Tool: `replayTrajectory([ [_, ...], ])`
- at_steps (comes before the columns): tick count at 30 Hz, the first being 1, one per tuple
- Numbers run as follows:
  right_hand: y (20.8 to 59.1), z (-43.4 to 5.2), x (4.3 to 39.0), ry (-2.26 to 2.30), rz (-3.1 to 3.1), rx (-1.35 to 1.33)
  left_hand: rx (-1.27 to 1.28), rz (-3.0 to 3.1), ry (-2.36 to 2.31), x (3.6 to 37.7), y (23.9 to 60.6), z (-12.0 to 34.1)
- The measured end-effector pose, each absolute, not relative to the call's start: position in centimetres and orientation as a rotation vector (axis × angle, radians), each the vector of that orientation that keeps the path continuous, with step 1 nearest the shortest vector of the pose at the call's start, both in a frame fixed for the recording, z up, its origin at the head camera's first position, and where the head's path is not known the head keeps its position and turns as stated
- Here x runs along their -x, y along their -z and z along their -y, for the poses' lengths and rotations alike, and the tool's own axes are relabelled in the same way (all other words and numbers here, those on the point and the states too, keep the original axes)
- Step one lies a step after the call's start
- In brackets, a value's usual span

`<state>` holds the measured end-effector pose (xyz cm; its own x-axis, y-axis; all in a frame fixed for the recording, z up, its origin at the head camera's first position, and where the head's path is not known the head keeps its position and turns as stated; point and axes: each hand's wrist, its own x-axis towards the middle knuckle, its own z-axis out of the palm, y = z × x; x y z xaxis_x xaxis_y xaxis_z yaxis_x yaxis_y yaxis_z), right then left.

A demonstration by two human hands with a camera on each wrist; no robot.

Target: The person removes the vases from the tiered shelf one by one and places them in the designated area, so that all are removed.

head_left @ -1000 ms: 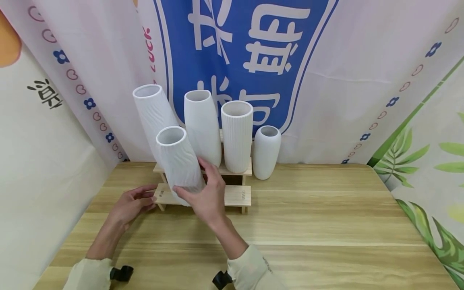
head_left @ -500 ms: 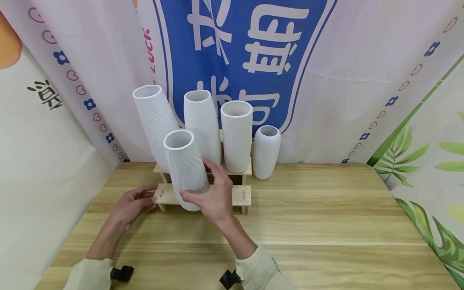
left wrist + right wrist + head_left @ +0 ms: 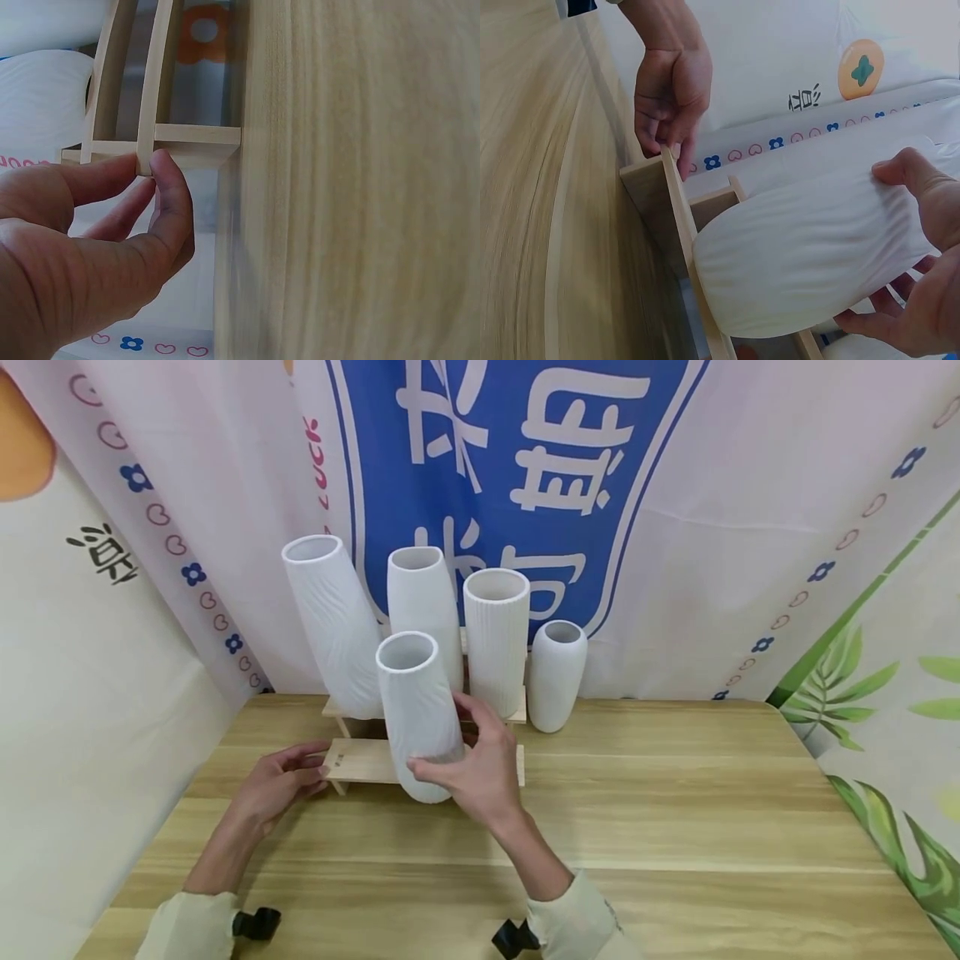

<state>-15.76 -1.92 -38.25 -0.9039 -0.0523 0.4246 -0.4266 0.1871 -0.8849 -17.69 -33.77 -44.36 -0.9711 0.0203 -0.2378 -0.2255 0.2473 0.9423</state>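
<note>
My right hand grips a white vase with wavy relief, thumb in front and fingers round its far right side. The vase leans slightly, mouth up, at the front step of a small wooden stand. Its base overlaps the step's front edge; I cannot tell whether it touches. My left hand pinches the left end of that step, as the left wrist view shows between thumb and fingertips. On the upper step stand a tall wavy vase, a smooth vase and a ribbed vase.
A smaller white vase stands on the table right of the stand. The wood-grain table stretches to the right and front. A printed curtain hangs close behind the vases, and a pale cloth borders the left side.
My right hand has carried the wavy vase rightward along the front step and slightly downward in view. The left hand keeps its hold on the step's end. The view has shifted slightly.
</note>
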Motion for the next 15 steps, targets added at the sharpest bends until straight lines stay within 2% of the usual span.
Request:
replayTrajectory([
  [15,37.9,-3.0,15.3,-1.733,2.195,-0.381,0.185,-2.332,-1.798,17.8,44.6,33.7],
])
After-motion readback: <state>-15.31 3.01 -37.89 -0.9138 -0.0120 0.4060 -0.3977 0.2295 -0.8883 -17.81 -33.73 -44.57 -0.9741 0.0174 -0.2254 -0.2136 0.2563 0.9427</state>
